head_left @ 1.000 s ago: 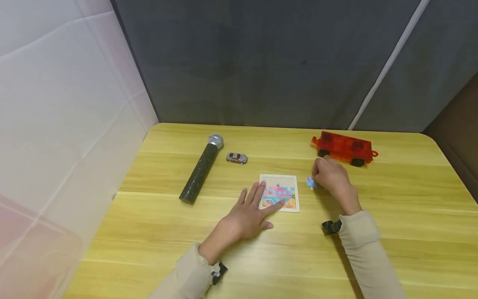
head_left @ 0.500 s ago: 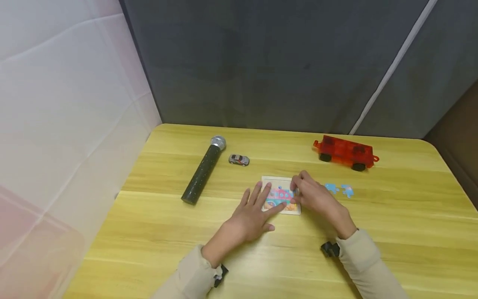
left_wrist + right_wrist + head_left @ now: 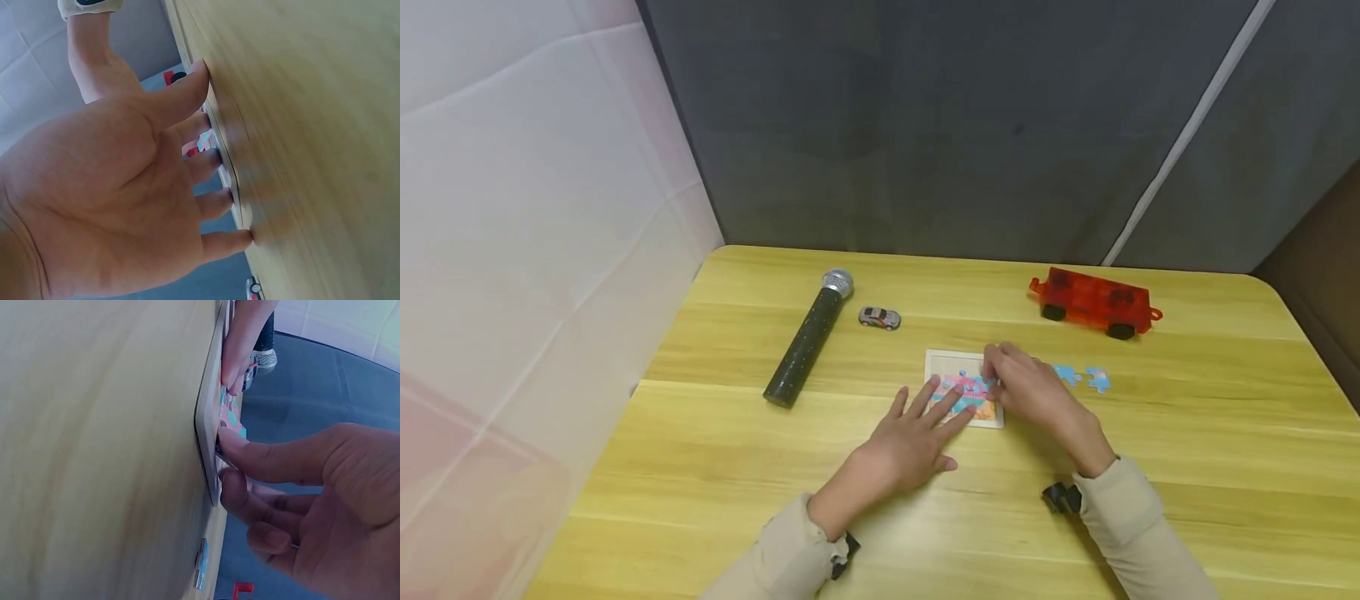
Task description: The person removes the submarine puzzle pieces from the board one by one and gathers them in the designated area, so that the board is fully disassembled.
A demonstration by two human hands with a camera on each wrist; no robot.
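A small jigsaw board (image 3: 953,362) with a pale frame lies on the table, its lower part filled with pink, teal and orange pieces. My left hand (image 3: 904,446) rests on it from the lower left, fingers spread and fairly straight. At the board's right side, my right hand (image 3: 1037,393) pinches a thin puzzle piece (image 3: 227,460) between thumb and forefinger, tilted against the board in the right wrist view. The piece's picture side is mostly hidden. Just right of that hand lie two loose blue puzzle pieces, a left piece (image 3: 1066,374) and a right piece (image 3: 1098,380).
Behind the right hand stands a red translucent toy wagon (image 3: 1096,302) with black wheels. A small silver toy car (image 3: 879,318) sits beyond the board, and a dark speckled microphone (image 3: 808,342) lies to its left. A grey partition (image 3: 880,125) rises behind the wooden table (image 3: 700,467).
My right hand has moved left from beside the loose pieces to the board's right side, bringing a puzzle piece. My left fingers have shifted slightly right across the filled part.
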